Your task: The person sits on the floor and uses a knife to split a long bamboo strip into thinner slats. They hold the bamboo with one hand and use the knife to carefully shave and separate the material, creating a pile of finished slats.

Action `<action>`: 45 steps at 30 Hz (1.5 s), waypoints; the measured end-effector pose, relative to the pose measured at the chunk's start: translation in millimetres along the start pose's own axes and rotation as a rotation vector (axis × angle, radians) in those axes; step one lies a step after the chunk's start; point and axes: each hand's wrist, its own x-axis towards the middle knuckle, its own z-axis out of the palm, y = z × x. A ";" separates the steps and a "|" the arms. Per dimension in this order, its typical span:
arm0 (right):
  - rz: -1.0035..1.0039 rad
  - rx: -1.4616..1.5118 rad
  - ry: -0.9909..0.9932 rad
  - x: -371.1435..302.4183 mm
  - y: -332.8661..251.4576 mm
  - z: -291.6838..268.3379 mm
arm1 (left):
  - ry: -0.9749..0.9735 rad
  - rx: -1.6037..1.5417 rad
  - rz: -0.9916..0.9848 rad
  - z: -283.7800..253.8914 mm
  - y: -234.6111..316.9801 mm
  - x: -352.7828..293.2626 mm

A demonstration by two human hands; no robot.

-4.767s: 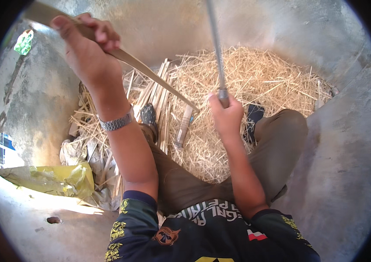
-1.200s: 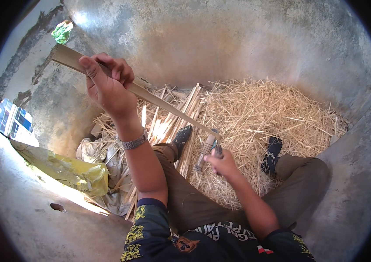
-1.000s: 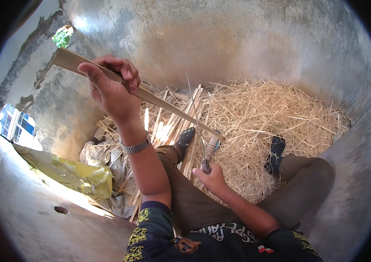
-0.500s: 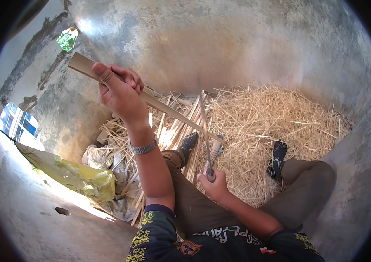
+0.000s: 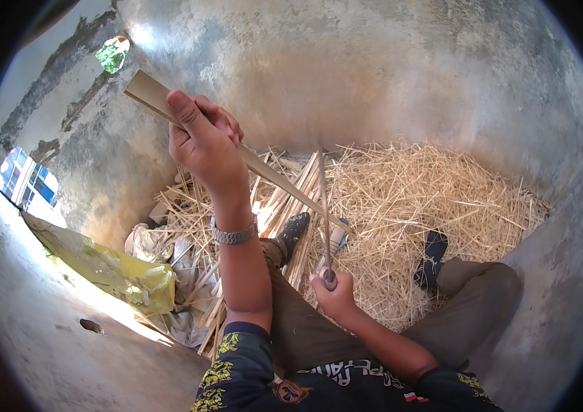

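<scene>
My raised left hand (image 5: 206,141) is closed around a long, flat bamboo strip (image 5: 271,175), thumb on top. The strip slants down to the right, its wide end beyond my fist and its thin end near the middle of the view. Lower down, my right hand (image 5: 336,296) grips the handle of a long, narrow knife (image 5: 324,206). The blade points away from me and crosses the strip near its lower end; I cannot tell whether they touch. Beside the crossing lies a pale rod-like piece (image 5: 335,240) with a bit of blue.
A heap of thin shavings (image 5: 429,199) covers the floor at right. Split strips (image 5: 298,206) lie left of it, by my dark shoe (image 5: 296,230). Yellow sheeting (image 5: 127,278) and pale sacks (image 5: 147,244) sit at left. A stained wall (image 5: 374,75) encloses the far side.
My left hand has moved a little to the right, carrying the bamboo strip with it. The knife blade stands slightly straighter. The whole view has shifted slightly.
</scene>
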 end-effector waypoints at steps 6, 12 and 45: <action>0.326 0.006 -0.120 15.3 15.9 -4.8 | -0.059 0.023 0.023 7.4 -2.7 -4.8; -0.084 -0.139 0.026 -6.1 -39.3 -24.8 | -0.153 -0.082 0.004 -18.2 -13.2 10.5; 0.149 -0.060 -0.039 -31.2 38.7 -44.5 | -0.332 -0.081 0.011 -13.4 -7.8 -8.3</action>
